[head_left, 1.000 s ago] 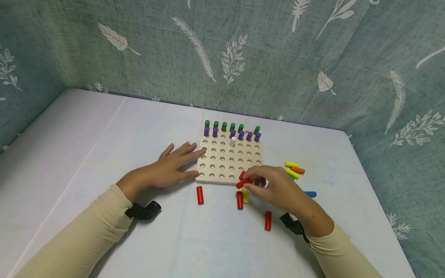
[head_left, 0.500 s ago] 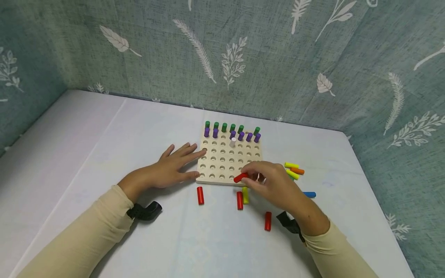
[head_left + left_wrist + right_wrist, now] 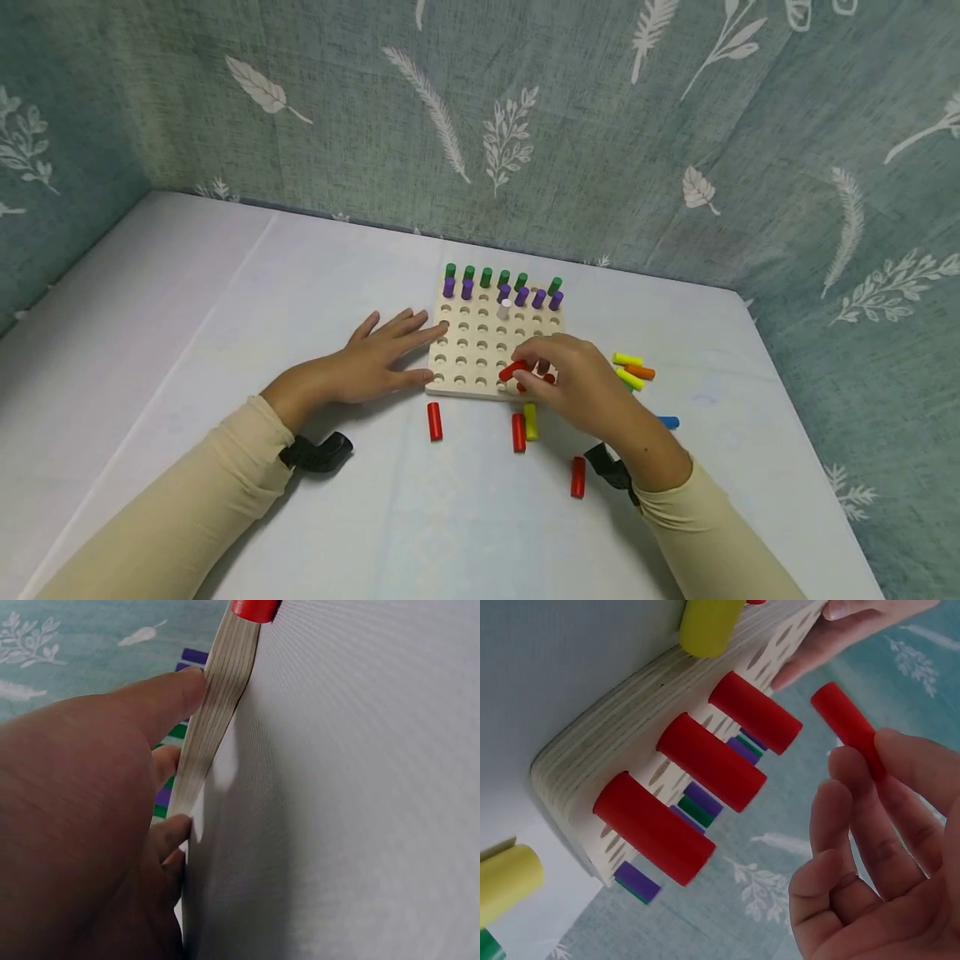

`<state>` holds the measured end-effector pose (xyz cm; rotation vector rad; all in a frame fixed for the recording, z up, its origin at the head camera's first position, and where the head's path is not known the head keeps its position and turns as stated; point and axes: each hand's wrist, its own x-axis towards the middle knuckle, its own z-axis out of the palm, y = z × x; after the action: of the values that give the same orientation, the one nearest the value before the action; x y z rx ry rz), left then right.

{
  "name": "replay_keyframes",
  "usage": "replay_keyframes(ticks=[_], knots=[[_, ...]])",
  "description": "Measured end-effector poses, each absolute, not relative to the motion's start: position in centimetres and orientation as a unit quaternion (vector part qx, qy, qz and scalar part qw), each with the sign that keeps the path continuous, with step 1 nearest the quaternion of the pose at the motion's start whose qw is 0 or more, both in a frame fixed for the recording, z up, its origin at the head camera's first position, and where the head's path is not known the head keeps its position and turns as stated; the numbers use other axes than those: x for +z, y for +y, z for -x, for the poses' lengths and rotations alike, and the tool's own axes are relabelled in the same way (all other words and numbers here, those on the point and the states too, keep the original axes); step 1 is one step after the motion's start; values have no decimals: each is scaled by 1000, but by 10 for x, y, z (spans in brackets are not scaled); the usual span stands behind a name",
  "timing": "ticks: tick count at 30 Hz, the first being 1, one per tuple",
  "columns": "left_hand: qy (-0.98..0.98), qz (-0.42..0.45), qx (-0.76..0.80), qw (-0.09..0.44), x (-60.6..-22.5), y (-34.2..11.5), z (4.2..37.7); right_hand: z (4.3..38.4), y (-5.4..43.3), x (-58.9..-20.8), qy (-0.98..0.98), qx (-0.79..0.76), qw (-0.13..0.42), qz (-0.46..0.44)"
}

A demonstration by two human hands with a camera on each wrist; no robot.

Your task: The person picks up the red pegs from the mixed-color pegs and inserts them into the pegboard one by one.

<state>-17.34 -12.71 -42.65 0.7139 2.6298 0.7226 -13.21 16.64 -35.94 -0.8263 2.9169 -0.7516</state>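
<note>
A wooden pegboard (image 3: pixel 468 389) lies on the white table. My right hand (image 3: pixel 577 383) pinches a red peg (image 3: pixel 512 372) between thumb and fingertips, tilted above the board's near rows. Three red pegs (image 3: pixel 711 761) stand in the near row in the right wrist view, apart from the held one. On the board's left edge rests my left hand (image 3: pixel 378 364), fingers spread, with its thumb (image 3: pixel 169 697) at the wooden side in the left wrist view. Green pegs (image 3: pixel 487 277) and purple pegs (image 3: pixel 522 296) fill much of the two far rows; a white peg (image 3: pixel 505 309) stands just nearer.
Loose red pegs (image 3: pixel 435 422) and a yellow peg (image 3: pixel 531 422) lie before the board. To its right are yellow pegs (image 3: pixel 627 359), an orange peg (image 3: pixel 640 372) and a blue peg (image 3: pixel 668 422). A patterned green cloth (image 3: pixel 450 125) rises behind the table.
My right hand has moved left and slightly farther away over the board, carrying the red peg; the red pegs in the near row show more now. The left hand stays in place.
</note>
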Motion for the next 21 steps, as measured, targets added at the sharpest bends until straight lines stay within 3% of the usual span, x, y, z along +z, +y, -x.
replay_keyframes(ticks=[12,21], knots=[[921,-250,250,163,-423,-123,174,138,169,-367,936,-261,50,231],[923,-249,244,162,-423,-126,172,141,173,-372,929,-264,43,256]])
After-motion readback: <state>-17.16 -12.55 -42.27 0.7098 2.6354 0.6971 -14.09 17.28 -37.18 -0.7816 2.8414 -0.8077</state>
